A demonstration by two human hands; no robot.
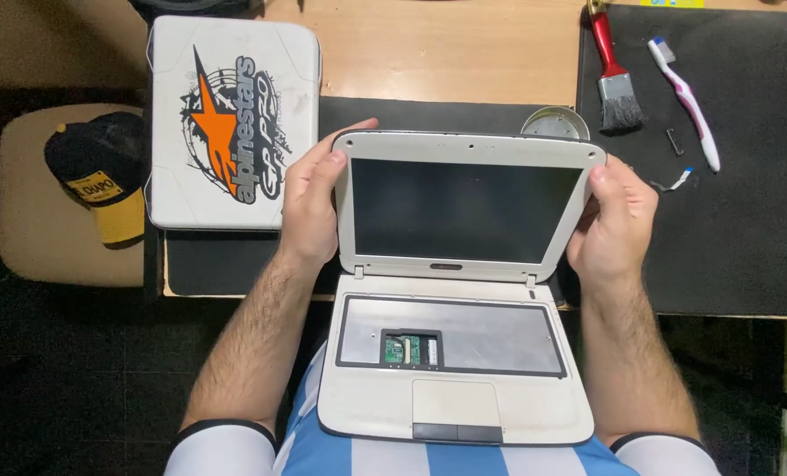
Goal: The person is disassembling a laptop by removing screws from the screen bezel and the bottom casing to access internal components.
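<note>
laptop [464,291] screen edges gripped by left hand [310,207] and right hand [612,220].

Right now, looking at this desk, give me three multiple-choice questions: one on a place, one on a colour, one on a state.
1. Where does the brush lie?
A. on the dark mat at top right
B. on the laptop's base
C. on the stool beside the cap

2. What colour is the brush's handle?
A. blue
B. red
C. green

3. In what state is the laptop?
A. shut flat
B. open, keyboard in place
C. open, keyboard gone, metal tray and a small green board showing

Answers:
1 A, it lies on the mat next to the toothbrush.
2 B, the handle above the bristles is red.
3 C, the left hand and right hand grip the lid's sides, and the bay below holds bare metal, no keys.
</note>
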